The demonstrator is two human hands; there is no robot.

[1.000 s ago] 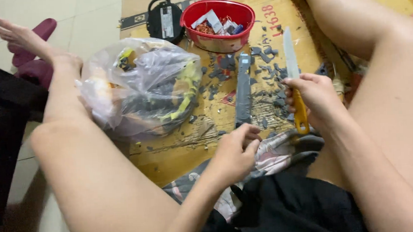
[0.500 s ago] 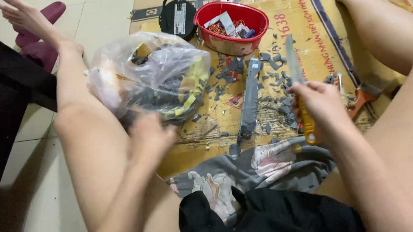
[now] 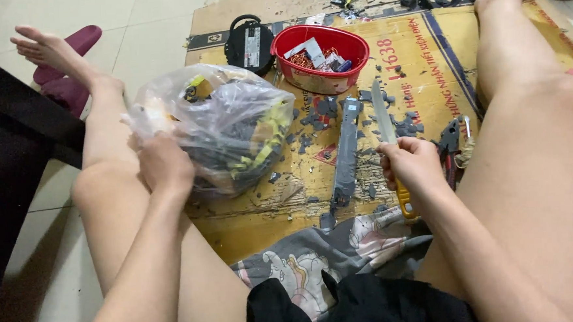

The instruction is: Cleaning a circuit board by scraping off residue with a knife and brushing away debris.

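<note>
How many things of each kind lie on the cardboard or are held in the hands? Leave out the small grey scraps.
Clear plastic bag, under the left hand: 1
Knife, in the right hand: 1
Red bowl: 1
Long grey bar: 1
Pliers: 1
Black round device: 1
Total: 6

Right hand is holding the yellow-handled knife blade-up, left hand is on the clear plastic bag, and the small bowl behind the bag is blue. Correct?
Not quite: the bowl is red, not blue, as the head view shows. The rest stands: the right hand grips the yellow-handled knife blade-up, and the left hand rests on the clear plastic bag.
</note>
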